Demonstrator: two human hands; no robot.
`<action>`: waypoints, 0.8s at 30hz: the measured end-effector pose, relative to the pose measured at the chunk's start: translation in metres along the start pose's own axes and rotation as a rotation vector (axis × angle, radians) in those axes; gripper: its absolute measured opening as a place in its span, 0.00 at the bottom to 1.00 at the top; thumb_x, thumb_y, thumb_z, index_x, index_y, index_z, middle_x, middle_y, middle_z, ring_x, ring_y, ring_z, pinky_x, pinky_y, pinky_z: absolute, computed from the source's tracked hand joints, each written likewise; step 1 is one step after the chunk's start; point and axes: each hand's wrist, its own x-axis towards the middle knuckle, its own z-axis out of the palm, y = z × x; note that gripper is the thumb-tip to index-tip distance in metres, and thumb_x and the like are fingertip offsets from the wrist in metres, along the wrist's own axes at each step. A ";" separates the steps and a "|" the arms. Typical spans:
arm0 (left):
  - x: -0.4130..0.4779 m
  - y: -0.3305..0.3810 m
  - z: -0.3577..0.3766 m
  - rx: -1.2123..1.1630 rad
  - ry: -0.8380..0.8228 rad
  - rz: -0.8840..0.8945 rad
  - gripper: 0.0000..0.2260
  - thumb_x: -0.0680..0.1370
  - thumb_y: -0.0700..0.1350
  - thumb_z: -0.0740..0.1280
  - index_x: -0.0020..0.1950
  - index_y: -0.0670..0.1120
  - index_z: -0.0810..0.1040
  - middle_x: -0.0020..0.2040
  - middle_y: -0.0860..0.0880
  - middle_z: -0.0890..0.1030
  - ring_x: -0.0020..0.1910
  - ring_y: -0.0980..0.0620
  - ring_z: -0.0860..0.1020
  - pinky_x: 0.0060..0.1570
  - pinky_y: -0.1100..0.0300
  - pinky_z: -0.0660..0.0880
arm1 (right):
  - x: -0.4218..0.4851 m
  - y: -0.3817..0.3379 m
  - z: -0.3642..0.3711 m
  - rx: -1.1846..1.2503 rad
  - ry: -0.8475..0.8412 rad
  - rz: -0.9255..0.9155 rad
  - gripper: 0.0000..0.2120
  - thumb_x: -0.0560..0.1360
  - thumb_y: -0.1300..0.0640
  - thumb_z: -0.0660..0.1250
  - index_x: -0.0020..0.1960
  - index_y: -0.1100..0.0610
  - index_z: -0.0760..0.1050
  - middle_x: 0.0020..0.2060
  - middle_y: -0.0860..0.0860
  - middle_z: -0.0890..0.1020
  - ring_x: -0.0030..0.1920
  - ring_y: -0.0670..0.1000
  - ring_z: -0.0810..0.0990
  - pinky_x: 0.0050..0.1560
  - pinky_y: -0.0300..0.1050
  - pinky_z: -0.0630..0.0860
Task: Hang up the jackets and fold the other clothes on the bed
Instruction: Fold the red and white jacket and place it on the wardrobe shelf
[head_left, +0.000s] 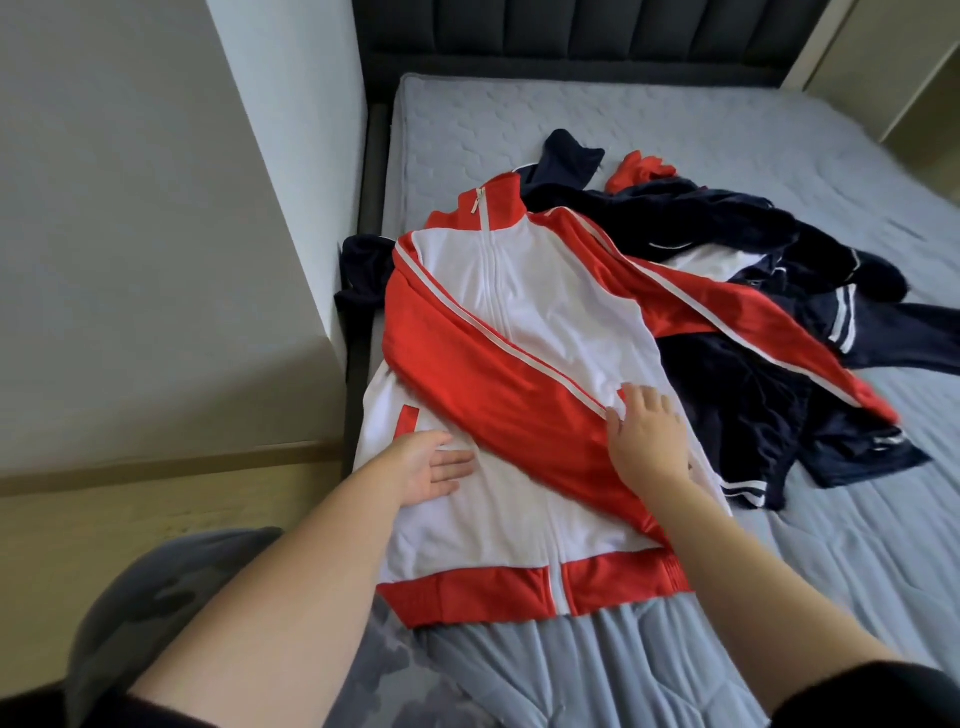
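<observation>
At frame centre the jacket (545, 312) is pressed flat under left hand (426, 470) and right hand (647, 441), fingers straight; creases should be smoothed outward before hanging

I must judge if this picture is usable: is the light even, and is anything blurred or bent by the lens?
Head view: soft, even light, no glare; faint shadow beside the left hand on the jacket. Head view: right hand and far sleeve end look slightly smeared. Head view: the wide lens tilts the wall and bed edges.
</observation>
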 end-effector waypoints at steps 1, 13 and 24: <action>0.001 0.000 0.001 0.001 0.000 0.001 0.17 0.83 0.44 0.56 0.71 0.44 0.65 0.53 0.44 0.81 0.48 0.48 0.81 0.54 0.53 0.73 | -0.008 -0.003 0.008 -0.043 -0.109 -0.050 0.23 0.80 0.48 0.55 0.71 0.59 0.64 0.67 0.59 0.70 0.65 0.61 0.69 0.65 0.57 0.63; 0.028 0.040 -0.027 -0.450 0.007 0.197 0.22 0.83 0.55 0.52 0.73 0.46 0.66 0.66 0.47 0.73 0.67 0.44 0.70 0.59 0.50 0.67 | 0.028 -0.113 0.053 0.073 -0.190 -0.173 0.29 0.80 0.47 0.51 0.77 0.57 0.52 0.77 0.55 0.52 0.77 0.55 0.46 0.75 0.57 0.43; 0.072 0.070 -0.044 -0.756 -0.127 0.209 0.34 0.79 0.67 0.44 0.71 0.43 0.69 0.70 0.43 0.71 0.69 0.45 0.68 0.63 0.49 0.65 | 0.086 -0.161 0.104 0.089 -0.169 0.012 0.29 0.80 0.46 0.50 0.77 0.56 0.49 0.77 0.53 0.52 0.77 0.53 0.49 0.70 0.68 0.47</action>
